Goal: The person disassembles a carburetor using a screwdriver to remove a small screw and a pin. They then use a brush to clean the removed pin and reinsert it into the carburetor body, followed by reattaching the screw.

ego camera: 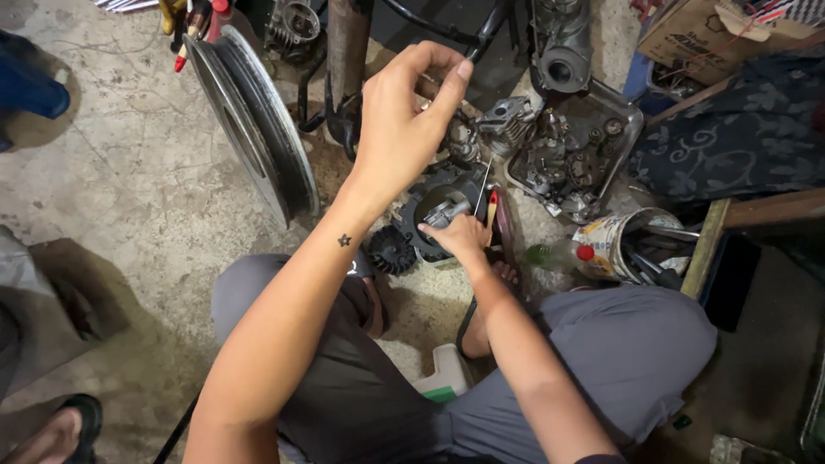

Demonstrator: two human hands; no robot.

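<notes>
Our right hand pinches the small stiff grey metal part firmly at six o'clock below our raised left hand, whose fingertips close on something too small to tell.

A stained concrete floor carries a wheel rim, a parts tray and a tool-filled bucket.

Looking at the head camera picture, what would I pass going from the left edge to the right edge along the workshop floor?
Blue object → metal wheel rim → raised left hand → right hand on a grey engine part → tray of metal parts → tin of tools → dark patterned cloth.
</notes>
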